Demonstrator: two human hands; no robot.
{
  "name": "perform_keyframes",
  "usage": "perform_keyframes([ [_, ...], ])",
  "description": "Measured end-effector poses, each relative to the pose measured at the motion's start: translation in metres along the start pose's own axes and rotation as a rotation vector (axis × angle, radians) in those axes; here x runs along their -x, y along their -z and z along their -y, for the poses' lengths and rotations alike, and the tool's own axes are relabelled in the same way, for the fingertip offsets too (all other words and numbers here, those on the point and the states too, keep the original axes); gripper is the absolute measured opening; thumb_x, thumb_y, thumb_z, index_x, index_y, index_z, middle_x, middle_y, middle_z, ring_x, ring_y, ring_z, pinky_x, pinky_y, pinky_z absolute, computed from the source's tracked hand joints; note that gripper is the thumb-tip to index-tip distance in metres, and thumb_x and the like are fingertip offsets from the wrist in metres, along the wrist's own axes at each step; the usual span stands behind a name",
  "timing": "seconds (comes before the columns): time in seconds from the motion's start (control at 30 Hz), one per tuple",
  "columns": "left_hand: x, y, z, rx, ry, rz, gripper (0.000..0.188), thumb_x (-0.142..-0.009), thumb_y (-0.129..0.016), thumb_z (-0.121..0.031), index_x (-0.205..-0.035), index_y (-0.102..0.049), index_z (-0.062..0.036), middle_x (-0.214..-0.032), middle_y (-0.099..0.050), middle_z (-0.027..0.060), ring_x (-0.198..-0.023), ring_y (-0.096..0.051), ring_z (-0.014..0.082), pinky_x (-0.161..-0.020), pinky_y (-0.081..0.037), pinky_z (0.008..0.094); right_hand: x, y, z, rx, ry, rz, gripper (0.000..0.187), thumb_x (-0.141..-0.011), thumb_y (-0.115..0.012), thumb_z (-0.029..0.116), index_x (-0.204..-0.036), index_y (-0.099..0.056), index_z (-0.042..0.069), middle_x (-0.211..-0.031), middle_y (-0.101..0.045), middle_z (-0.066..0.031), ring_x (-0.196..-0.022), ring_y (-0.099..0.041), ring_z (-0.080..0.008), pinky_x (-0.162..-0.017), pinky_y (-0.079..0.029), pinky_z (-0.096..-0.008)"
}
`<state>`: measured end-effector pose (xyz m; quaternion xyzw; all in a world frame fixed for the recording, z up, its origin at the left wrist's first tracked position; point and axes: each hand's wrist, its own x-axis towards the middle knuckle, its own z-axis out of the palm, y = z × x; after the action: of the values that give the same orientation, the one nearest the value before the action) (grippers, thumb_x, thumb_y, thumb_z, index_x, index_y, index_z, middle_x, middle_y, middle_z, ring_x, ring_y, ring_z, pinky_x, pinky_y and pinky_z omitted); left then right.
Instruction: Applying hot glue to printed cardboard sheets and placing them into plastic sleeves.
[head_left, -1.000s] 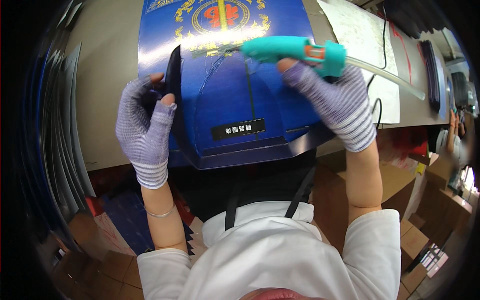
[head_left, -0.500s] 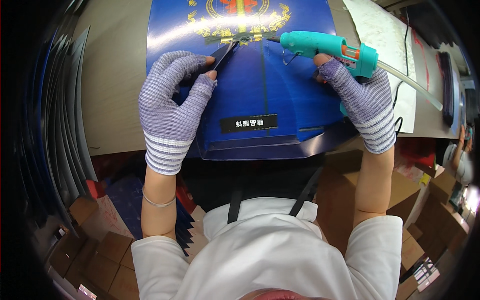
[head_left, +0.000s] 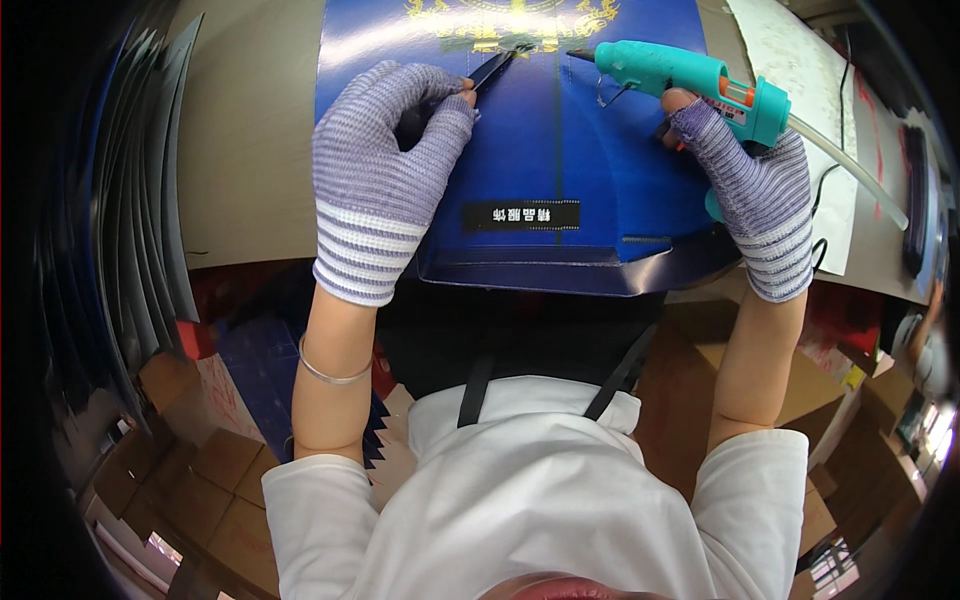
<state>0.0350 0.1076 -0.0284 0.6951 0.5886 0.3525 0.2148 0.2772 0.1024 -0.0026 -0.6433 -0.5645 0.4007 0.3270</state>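
Glossy blue cardboard panel [head_left: 625, 150] lies at twelve o'clock; my right grip [head_left: 748, 172] clasps a teal plastic glue gun [head_left: 665, 68] at one, my left grip [head_left: 385, 145] pinches a thin dark flap [head_left: 491, 70] at eleven-thirty. Gluing seems in hand; next likely needs pressing.

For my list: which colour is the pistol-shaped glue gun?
Glue gun: mostly teal; best in head view.

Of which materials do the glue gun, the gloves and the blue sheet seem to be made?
Glue gun: probably hard plastic, smooth moulded teal shell. Gloves: matte knitted yarn, rows of stitches showing; the fibre is unclear. Blue sheet: likely coated card, glossy where light reflects, with crisp folds.
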Motion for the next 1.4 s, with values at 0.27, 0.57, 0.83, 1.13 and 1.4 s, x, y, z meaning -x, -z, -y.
perform_keyframes([
  [0.27,-0.007,0.013,0.001,-0.143,0.001,0.114,0.019,-0.08,-0.066,-0.019,-0.093,-0.067,-0.0052,-0.07,-0.064,0.0071,-0.063,-0.06,0.0133,-0.061,-0.05,0.0261,-0.001,0.0,-0.007,0.056,0.024,0.012,0.032,-0.076,-0.071,0.037,-0.09,-0.068,0.007,-0.073,-0.065,-0.0035,-0.072,-0.06,-0.0104,-0.071,-0.044,-0.0234],
  [0.57,0.016,0.025,0.004,-0.064,-0.183,0.178,0.027,-0.083,-0.062,-0.017,-0.11,-0.063,-0.012,-0.082,-0.064,0.0051,-0.071,-0.058,0.0128,-0.071,-0.05,0.0262,0.0,0.001,-0.015,-0.044,0.15,0.046,0.03,-0.077,-0.071,0.03,-0.093,-0.068,0.005,-0.074,-0.065,-0.0047,-0.072,-0.06,-0.0107,-0.071,-0.045,-0.0229],
  [0.83,0.028,0.006,0.003,-0.087,-0.197,-0.026,0.024,-0.083,-0.057,-0.006,-0.106,-0.065,-0.0071,-0.066,-0.056,0.0068,-0.062,-0.051,0.016,-0.06,-0.046,0.0267,-0.001,-0.003,-0.008,-0.067,0.063,0.019,0.031,-0.076,-0.073,0.031,-0.092,-0.068,0.005,-0.075,-0.065,-0.0052,-0.072,-0.061,-0.0114,-0.07,-0.046,-0.0234],
  [1.13,-0.004,0.008,0.003,-0.031,-0.21,0.07,0.02,-0.078,-0.061,-0.008,-0.097,-0.065,-0.0023,-0.082,-0.058,0.0108,-0.071,-0.056,0.0222,-0.067,-0.048,0.0304,-0.005,0.004,0.013,0.083,0.048,0.067,0.031,-0.076,-0.073,0.03,-0.092,-0.067,0.004,-0.073,-0.065,-0.0044,-0.071,-0.061,-0.0104,-0.068,-0.047,-0.0229],
  [1.4,-0.007,0.0,0.001,-0.014,-0.118,0.058,0.016,-0.077,-0.064,-0.009,-0.09,-0.067,-0.0008,-0.081,-0.059,0.0124,-0.073,-0.058,0.023,-0.068,-0.05,0.0307,-0.025,-0.002,0.028,0.293,0.118,0.138,0.042,-0.07,-0.075,0.041,-0.089,-0.067,0.004,-0.071,-0.065,-0.0039,-0.067,-0.062,-0.0103,-0.064,-0.047,-0.0207],
])
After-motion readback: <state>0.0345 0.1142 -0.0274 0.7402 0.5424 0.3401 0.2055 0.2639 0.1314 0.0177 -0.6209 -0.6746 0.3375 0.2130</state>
